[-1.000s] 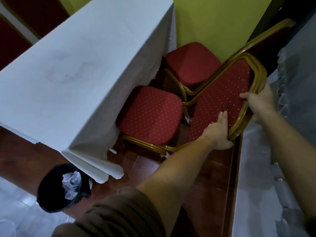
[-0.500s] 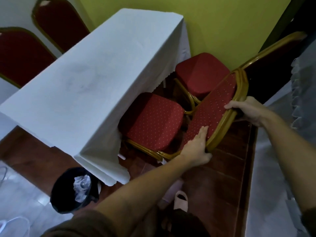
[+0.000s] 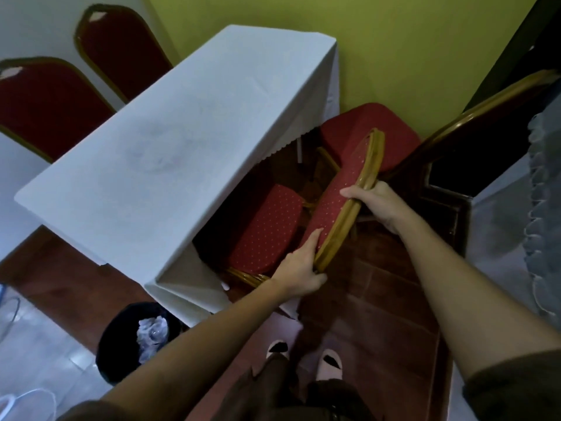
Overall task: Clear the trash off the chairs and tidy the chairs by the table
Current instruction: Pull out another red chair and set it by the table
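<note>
A red dotted chair with a gold frame stands at the table's near side; its seat (image 3: 264, 232) sits partly under the white tablecloth (image 3: 170, 147). Both hands hold its backrest (image 3: 340, 192). My left hand (image 3: 300, 268) grips the lower part of the gold rim, fingers on the red padding. My right hand (image 3: 370, 202) is wrapped over the rim higher up. A second red chair (image 3: 358, 126) stands behind it by the green wall. A black bin (image 3: 121, 347) with crumpled clear plastic trash (image 3: 150, 332) inside sits at the lower left.
Two more red chair backs (image 3: 51, 104) rise beyond the table's far side at the left. A dark chair back (image 3: 485, 132) and grey lace cloth (image 3: 543, 208) are at the right. My feet in pale slippers (image 3: 329, 361) stand on red floor tiles.
The chair has gone further in under the table, its backrest now closer to upright and seen edge-on. Both hands kept their hold. The camera view shifted back, showing more of the table and my feet.
</note>
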